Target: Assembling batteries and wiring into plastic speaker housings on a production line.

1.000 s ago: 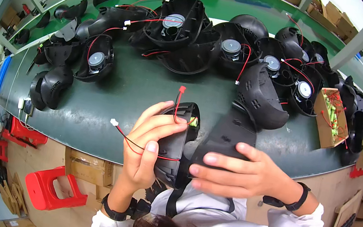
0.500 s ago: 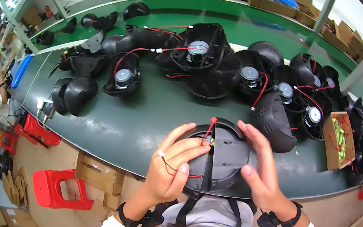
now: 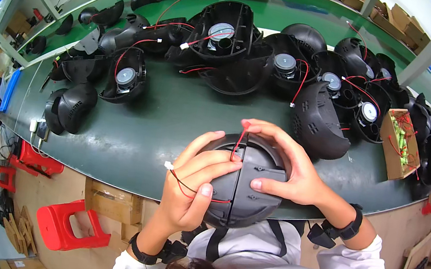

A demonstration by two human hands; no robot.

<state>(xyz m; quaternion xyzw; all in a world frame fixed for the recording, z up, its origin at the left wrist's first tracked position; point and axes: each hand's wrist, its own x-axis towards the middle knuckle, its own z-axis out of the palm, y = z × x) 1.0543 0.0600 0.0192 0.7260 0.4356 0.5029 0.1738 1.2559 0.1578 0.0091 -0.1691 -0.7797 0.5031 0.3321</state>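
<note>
A round black plastic housing (image 3: 254, 194), made of two parts with a narrow seam between them, is held over the table's near edge. My left hand (image 3: 190, 184) is closed round its left side, fingers lying across the top. My right hand (image 3: 297, 173) grips the right part, thumb on its face and fingers at the far rim. A red wire with a red connector (image 3: 246, 125) rises from the seam, touching my right fingertips. Dark and red wires with a white plug (image 3: 169, 165) come out near my left thumb. Whatever lies inside the housing is hidden.
Black shells with round speakers (image 3: 221, 32) and red wires lie along the dark green table (image 3: 129, 143). An open carton (image 3: 399, 144) of green cells with red wires stands at the right. A red stool (image 3: 71, 224) is on the floor at lower left. Other people sit far left.
My right hand has closed in on the housing's right part and far rim. The gap between the two parts has narrowed. The whole view has shifted slightly.
</note>
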